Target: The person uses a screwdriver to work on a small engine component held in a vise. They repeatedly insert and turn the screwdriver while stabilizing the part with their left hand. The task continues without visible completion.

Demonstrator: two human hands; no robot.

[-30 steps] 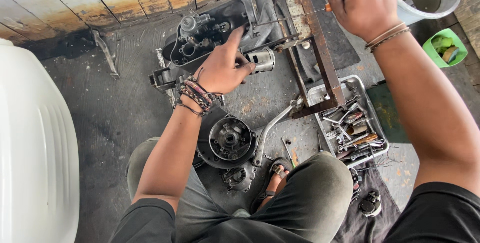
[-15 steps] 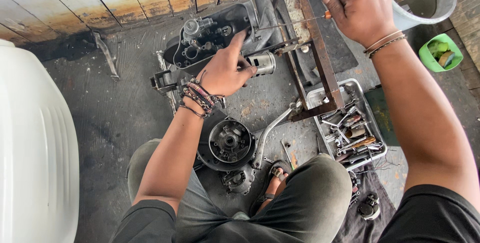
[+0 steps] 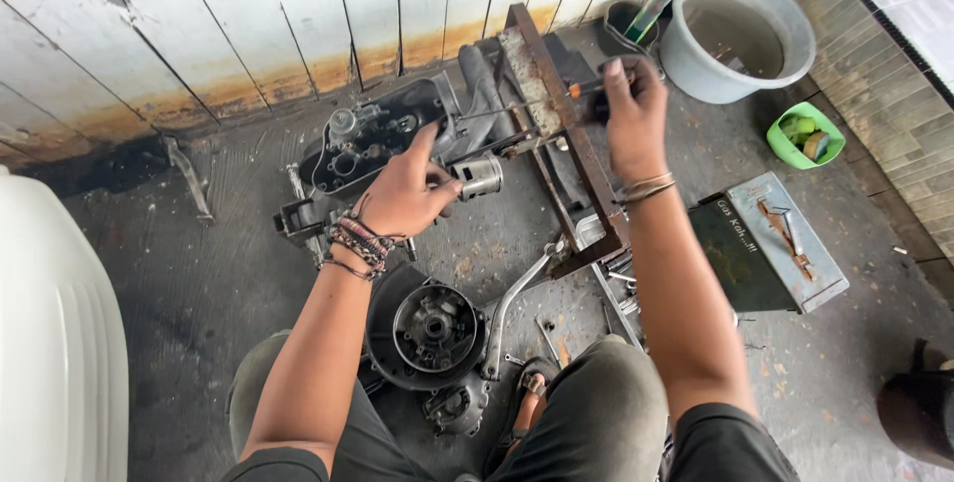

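- The grey concrete floor (image 3: 199, 273) carries everything; I crouch over it with my knees at the bottom of the view.
- A large white rounded body panel (image 3: 50, 343) sits at my far left.
- The dark, greasy metal engine case (image 3: 373, 134) lies near the white plank wall, its open side facing up.
- A rusty angle-iron frame (image 3: 556, 134) lies slanted to the right of the case.
- A grey plastic bucket (image 3: 740, 35) stands beyond it, and a green metal toolbox (image 3: 765, 253) with its lid open lies to my right.
- A round black engine cover (image 3: 427, 333) rests between my knees.
- My left hand (image 3: 402, 194) presses down on the engine case, fingers spread, beside a silvery cylinder piece (image 3: 480, 176).
- My right hand (image 3: 631, 114) is clamped on the dark handle of a long thin screwdriver (image 3: 507, 109), whose shaft points into the case.
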